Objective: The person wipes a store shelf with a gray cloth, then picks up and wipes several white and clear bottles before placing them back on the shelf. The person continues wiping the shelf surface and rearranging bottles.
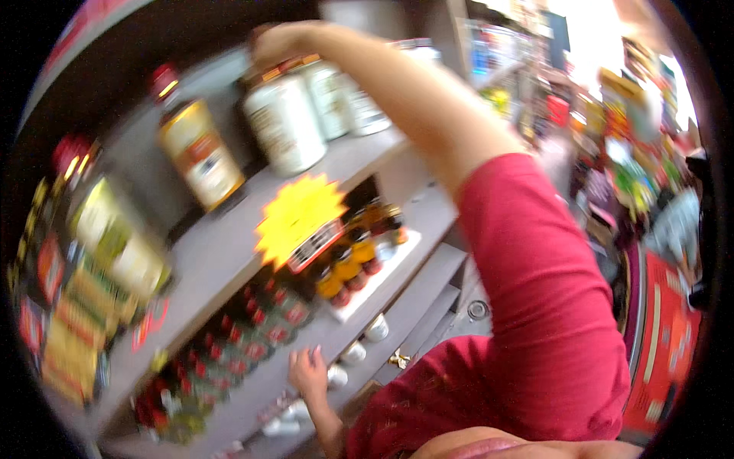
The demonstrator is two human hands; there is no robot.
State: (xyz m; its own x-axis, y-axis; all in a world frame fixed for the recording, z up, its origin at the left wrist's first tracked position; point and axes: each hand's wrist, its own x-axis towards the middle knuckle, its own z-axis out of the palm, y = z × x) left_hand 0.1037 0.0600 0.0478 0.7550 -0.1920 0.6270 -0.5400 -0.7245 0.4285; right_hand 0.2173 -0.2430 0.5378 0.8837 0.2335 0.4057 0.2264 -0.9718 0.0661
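Observation:
My right arm, in a red sleeve, reaches up across the upper shelf. My right hand (281,44) is closed round the top of a white bottle (284,130) with a gold band at its neck; blur hides the fingertips. The bottle's base is at the shelf board, beside another pale bottle (324,98) and a white container. Lower down, my left hand (308,372) is open with its fingers apart, close to the lower shelf's front edge and the small white cups (353,353). It holds nothing.
A red-capped bottle (200,149) and a larger yellow-labelled one (118,233) stand left on the upper shelf (218,252). A yellow starburst sign (300,218) hangs at its edge. Several small bottles (248,344) line the lower shelf. A person (674,226) is at far right.

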